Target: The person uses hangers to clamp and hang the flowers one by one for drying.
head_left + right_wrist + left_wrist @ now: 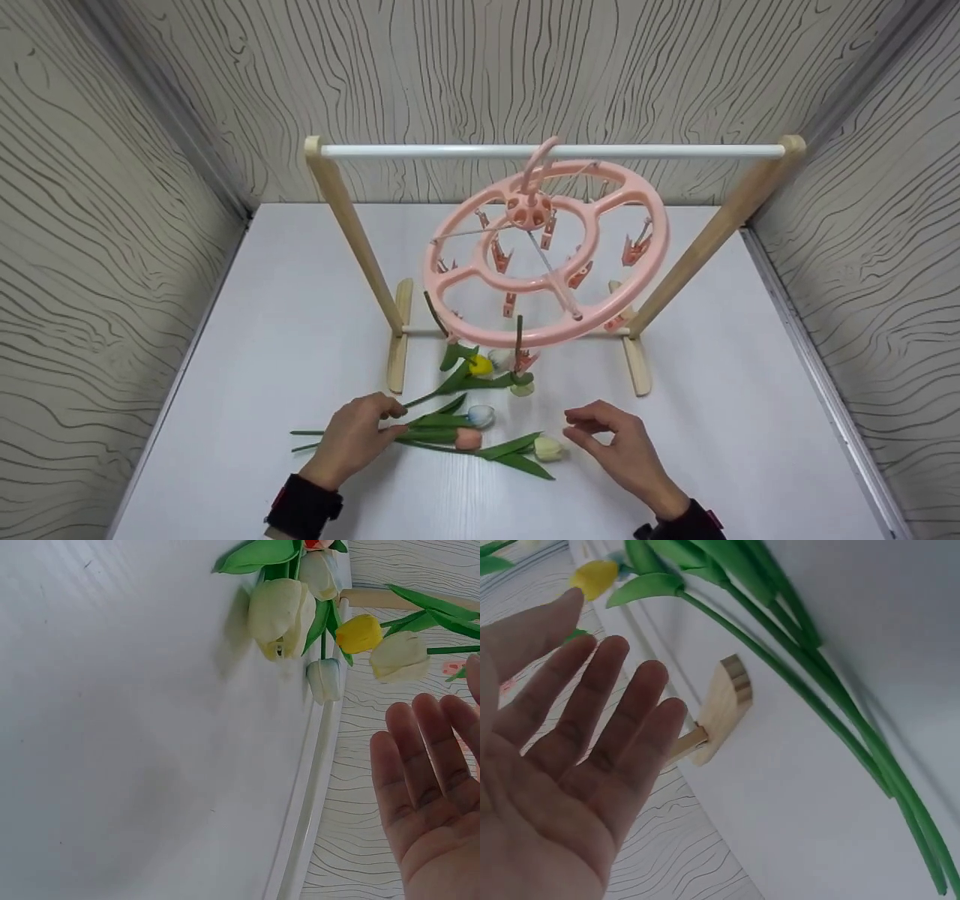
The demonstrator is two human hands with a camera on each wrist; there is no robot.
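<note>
My left hand (356,439) hovers over the green stems of several artificial tulips on the white table; the left wrist view shows its fingers extended and apart from the stems (802,690). To the right, my right hand (619,450) is raised beside a white tulip (548,449), its fingers loosely bent and holding nothing. Between the hands lie a pink tulip (469,439) and a pale blue tulip (481,416). A yellow tulip (358,633) and another white tulip (401,656) hang head-down from the pink round clip hanger (652,247).
The hanger hooks over the white bar (420,151) of a wooden stand, whose feet (637,367) rest on the table (285,300). Pink clips (636,250) dangle below the ring. Patterned walls (450,75) surround the table at the back and sides.
</note>
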